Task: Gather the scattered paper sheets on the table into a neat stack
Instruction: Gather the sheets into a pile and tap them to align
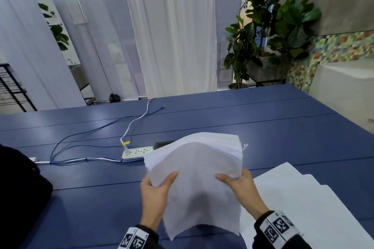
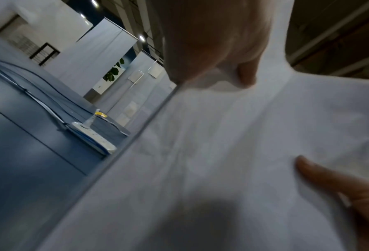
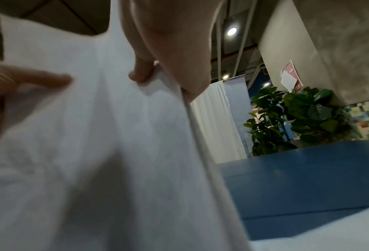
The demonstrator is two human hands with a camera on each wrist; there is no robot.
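A thick bundle of white paper sheets (image 1: 202, 170) is held up above the blue table (image 1: 91, 198), bowed upward in the middle. My left hand (image 1: 155, 190) grips its left edge, thumb on top. My right hand (image 1: 240, 188) grips its right edge the same way. In the left wrist view the paper bundle (image 2: 222, 152) fills the frame with my left hand (image 2: 217, 51) pinching its edge. The right wrist view shows the paper bundle (image 3: 93, 152) and my right hand (image 3: 157, 56) pinching it. More loose white sheets (image 1: 303, 198) lie fanned on the table at the right.
A white power strip (image 1: 137, 152) with white and blue cables (image 1: 85, 143) lies behind the bundle. A black bag (image 1: 18, 192) sits at the left edge. A small dark object (image 1: 164, 144) peeks out behind the paper. Potted plants (image 1: 273, 32) stand beyond the table.
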